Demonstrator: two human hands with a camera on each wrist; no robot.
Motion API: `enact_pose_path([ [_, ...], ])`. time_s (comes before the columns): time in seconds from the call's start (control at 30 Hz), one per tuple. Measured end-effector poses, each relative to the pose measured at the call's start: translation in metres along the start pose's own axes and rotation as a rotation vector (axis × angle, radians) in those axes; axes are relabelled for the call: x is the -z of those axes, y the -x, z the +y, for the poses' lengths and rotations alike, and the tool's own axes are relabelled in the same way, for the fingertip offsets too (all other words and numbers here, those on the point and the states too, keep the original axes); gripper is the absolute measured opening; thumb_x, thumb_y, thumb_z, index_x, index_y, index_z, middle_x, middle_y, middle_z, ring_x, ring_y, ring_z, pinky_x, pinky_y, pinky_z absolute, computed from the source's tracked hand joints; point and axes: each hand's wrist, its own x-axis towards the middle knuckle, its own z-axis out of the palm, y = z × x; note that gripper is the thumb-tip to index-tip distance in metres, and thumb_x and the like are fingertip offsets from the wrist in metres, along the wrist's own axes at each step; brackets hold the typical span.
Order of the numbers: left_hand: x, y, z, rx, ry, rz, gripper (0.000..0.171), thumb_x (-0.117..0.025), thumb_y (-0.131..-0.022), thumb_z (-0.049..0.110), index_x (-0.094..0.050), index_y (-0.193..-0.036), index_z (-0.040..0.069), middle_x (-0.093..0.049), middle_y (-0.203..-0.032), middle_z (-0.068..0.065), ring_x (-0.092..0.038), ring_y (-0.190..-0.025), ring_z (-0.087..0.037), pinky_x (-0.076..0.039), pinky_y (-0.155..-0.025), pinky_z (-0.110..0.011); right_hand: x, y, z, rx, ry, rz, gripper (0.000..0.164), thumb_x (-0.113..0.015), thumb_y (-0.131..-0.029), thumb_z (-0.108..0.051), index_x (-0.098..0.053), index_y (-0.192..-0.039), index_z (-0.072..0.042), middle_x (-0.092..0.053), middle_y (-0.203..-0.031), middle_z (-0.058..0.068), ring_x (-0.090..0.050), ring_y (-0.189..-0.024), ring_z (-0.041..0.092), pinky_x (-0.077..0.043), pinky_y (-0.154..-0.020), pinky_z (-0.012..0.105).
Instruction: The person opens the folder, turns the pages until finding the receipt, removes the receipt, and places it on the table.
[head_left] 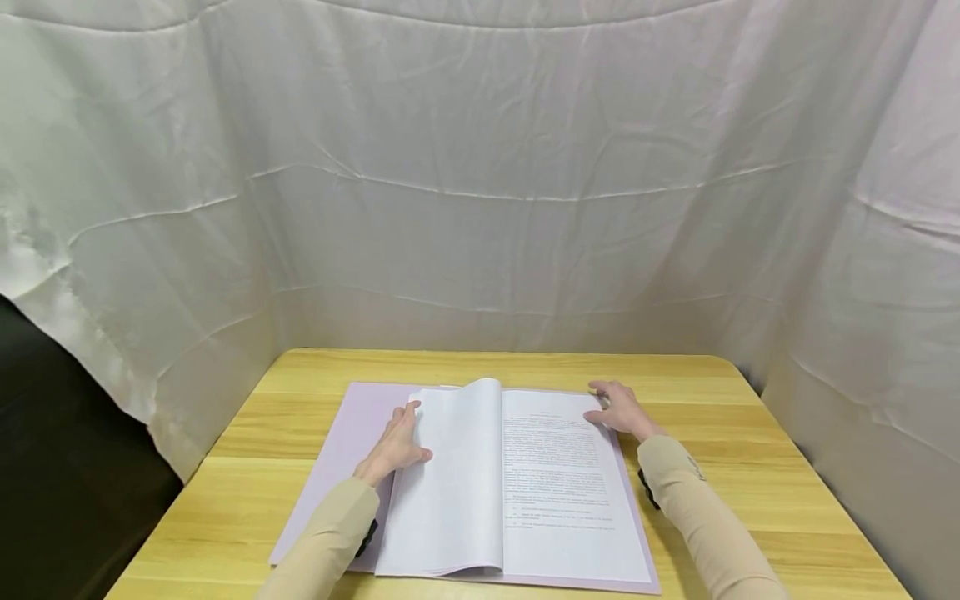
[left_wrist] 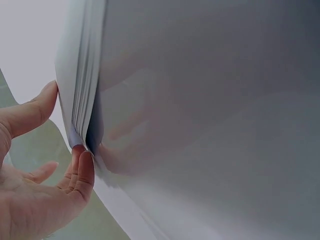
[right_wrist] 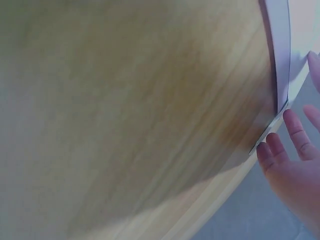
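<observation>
A lilac folder [head_left: 341, 450] lies open on the table, holding white sheets. Blank backs of turned pages [head_left: 461, 483] show on the left half, bulging up near the fold. On the right half, a printed page [head_left: 558, 546] lies flat. My left hand [head_left: 393, 446] is at the outer edge of the turned pages. In the left wrist view, its thumb and fingers pinch the edge of the page stack [left_wrist: 82, 100]. At the top right corner of the printed page rests my right hand [head_left: 624, 410], thumb on the paper and fingers loosely extended by the folder's edge.
The wooden table [head_left: 750, 467] has rounded back corners. Pale grey curtains [head_left: 487, 208] hang behind it and on both sides. A black surface [head_left: 60, 467] shows at the far left, below the curtain.
</observation>
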Motion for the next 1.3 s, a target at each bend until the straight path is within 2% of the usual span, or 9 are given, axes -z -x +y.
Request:
enact_pose_path([
  [0.43,0.0016,0.0006,0.0015,0.015,0.001,-0.019,0.093,-0.083,-0.075,-0.001,-0.030,-0.151,-0.006,-0.042,-0.139,-0.035,-0.050,-0.123,-0.049,-0.046,-0.106,-0.063,-0.0020,-0.0011,0.0029,0.009,0.002,0.005,0.068,-0.079,-0.082,-0.013,-0.049,-0.138,0.014,-0.059,-0.125,0.035,-0.046,-0.124,0.054,-0.036,-0.110,0.066],
  [1.0,0.0015,-0.0005,0.0007,0.031,-0.002,-0.023,0.092,-0.083,-0.076,0.000,-0.030,-0.151,-0.005,-0.040,-0.143,-0.035,-0.047,-0.129,-0.052,-0.043,-0.109,-0.064,-0.0056,-0.0025,0.0022,-0.001,-0.005,-0.001,0.062,-0.078,-0.083,-0.009,-0.052,-0.136,0.013,-0.059,-0.122,0.031,-0.048,-0.121,0.050,-0.039,-0.107,0.064],
  [1.3,0.0015,-0.0012,0.0000,0.033,0.011,-0.033,0.093,-0.082,-0.077,0.000,-0.029,-0.152,-0.004,-0.038,-0.145,-0.035,-0.045,-0.130,-0.052,-0.042,-0.110,-0.065,-0.0046,-0.0077,0.0031,0.016,0.060,-0.030,0.058,-0.079,-0.082,-0.010,-0.058,-0.131,0.012,-0.060,-0.123,0.031,-0.049,-0.117,0.048,-0.040,-0.106,0.062],
])
